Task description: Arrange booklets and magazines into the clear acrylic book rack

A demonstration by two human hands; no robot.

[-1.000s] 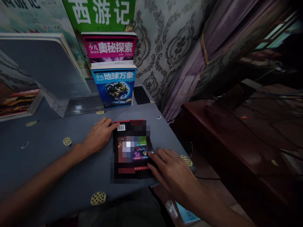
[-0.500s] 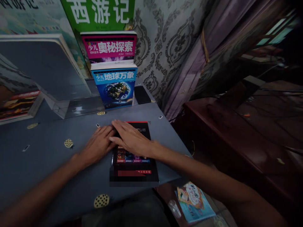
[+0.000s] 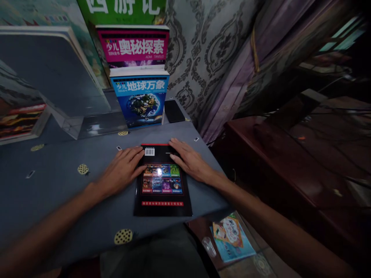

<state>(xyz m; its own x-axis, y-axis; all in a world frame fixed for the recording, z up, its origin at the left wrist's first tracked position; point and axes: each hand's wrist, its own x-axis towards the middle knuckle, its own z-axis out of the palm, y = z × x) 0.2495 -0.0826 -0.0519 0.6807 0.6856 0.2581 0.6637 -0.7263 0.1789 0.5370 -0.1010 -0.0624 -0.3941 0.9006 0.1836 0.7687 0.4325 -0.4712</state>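
Observation:
A black book lies flat on the grey tablecloth, its back cover up, with a barcode at the far left corner and rows of small colour pictures. My left hand rests along its left edge, fingers stretched out and touching the cover. On the far right corner lies my right hand, fingers extended and the thumb apart. Neither hand grips anything. Beyond the hands, a blue book with a globe stands upright in front of a pink-covered book.
A black phone lies right of the standing books. A clear stand holds a large grey-backed book at left. Another book lies at the far left. Below the table's right edge is a blue booklet.
My right hand has moved right, off my left hand and the book's middle, to its far right corner. The barcode and pictures are now uncovered. The view has shifted slightly.

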